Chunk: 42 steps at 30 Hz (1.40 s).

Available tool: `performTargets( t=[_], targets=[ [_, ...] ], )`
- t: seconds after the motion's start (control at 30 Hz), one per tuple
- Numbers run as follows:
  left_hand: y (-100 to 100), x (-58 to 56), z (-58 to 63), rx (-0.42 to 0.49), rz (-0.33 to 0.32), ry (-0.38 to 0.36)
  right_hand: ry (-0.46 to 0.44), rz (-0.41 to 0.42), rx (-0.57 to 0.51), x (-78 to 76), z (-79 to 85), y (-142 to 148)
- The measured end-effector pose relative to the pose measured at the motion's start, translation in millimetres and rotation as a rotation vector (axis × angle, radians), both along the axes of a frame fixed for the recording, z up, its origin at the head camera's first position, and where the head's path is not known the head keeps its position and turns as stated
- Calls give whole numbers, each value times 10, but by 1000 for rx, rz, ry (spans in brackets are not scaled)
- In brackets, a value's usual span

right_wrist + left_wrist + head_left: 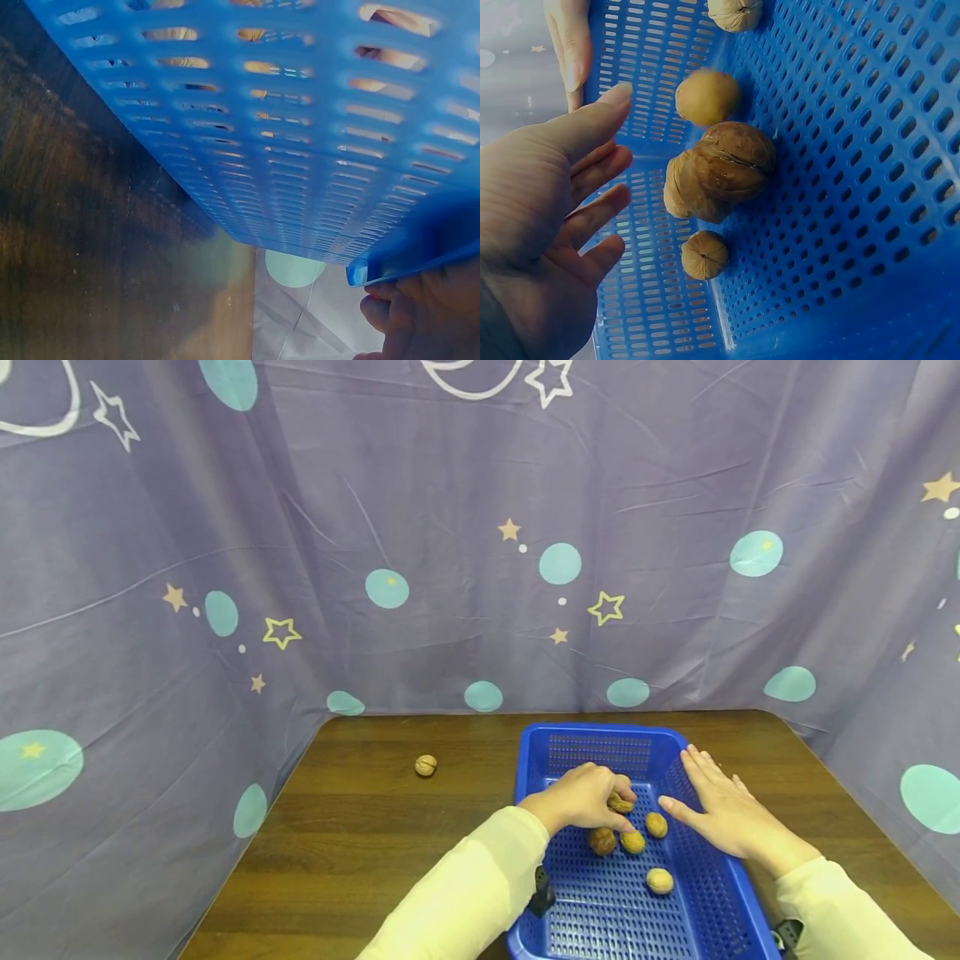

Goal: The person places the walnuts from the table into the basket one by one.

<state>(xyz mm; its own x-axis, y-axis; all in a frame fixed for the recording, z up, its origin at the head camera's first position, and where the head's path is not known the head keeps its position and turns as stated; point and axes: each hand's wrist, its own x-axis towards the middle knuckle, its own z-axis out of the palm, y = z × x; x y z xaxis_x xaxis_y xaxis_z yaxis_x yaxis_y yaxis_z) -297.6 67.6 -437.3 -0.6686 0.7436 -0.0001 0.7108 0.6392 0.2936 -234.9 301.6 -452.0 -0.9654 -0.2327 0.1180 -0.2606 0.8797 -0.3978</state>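
Several walnuts lie in a blue perforated plastic basket [615,935]. My left hand [581,797] is inside it, just over the walnuts, with fingers and thumb spread apart. In the left wrist view nothing lies between those fingers; a large brown walnut [739,161] sits beside the hand, touching a paler one, and a yellowish walnut [707,97] looks blurred. Another walnut [660,882] lies apart, towards the near side. My right hand [731,818] rests on the basket's right rim, fingers extended and thumb over the inside. In the right wrist view only part of that hand shows at the rim.
A lone walnut [425,766] lies on the brown wooden table [360,843], left of the basket near the back. A purple patterned curtain [450,527] hangs behind and along the sides of the table.
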Motion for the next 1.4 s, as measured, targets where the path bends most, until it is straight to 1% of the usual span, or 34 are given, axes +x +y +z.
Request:
performTargets(
  t=[0.1, 0.2, 0.33, 0.43, 0.53, 0.6, 0.67, 0.73, 0.8, 0.87, 0.93, 0.97, 1.07, 1.17, 1.23, 1.3, 1.4],
  targets=[
    [-4, -9, 16, 36, 5, -6, 0, 4, -3, -6, 8, -6],
    [3, -14, 56, 74, 15, -1, 0, 3, -4, -9, 18, -16],
    [17, 1, 165, 126, 35, 5, 3, 2, 1, -8, 26, -26],
    [5, 34, 314, 166, 32, 6, -1, 6, 2, -8, 24, -31],
    [-51, 71, 531, 201, 15, 17, -4, 7, 0, -5, 22, -25],
    [-118, 76, 687, 232, 6, 52, -2, 5, -4, -3, 27, -18],
    [-224, 62, 818, 263, 18, 85, -1, 4, -9, -4, 34, -11],
    [-359, 25, 915, 294, 43, 118, -2, 1, -12, -3, 35, -3],
    [-542, -34, 958, 316, 79, 145, 4, 3, -12, -3, 22, 2],
    [-760, -113, 951, 336, 128, 161, 10, 6, -14, -2, 10, 1],
    [-1011, -195, 897, 342, 187, 171, 14, 9, -13, 0, 1, -1],
    [-1144, -244, 852, 341, 218, 180, 14, 10, -11, 1, 3, -6],
    [-1557, -380, 691, 324, 319, 176, 10, 16, -8, -3, 16, -19],
    [-1946, -508, 516, 305, 397, 142, 6, 19, -9, -8, 31, -20],
    [-2169, -570, 411, 292, 444, 110, 4, 20, -10, -9, 35, -19],
    [-2355, -618, 318, 283, 480, 89, 1, 19, -12, -3, 35, -15],
    [-2579, -651, 181, 276, 533, 59, 2, 18, -11, 5, 22, -16]
  ],
)
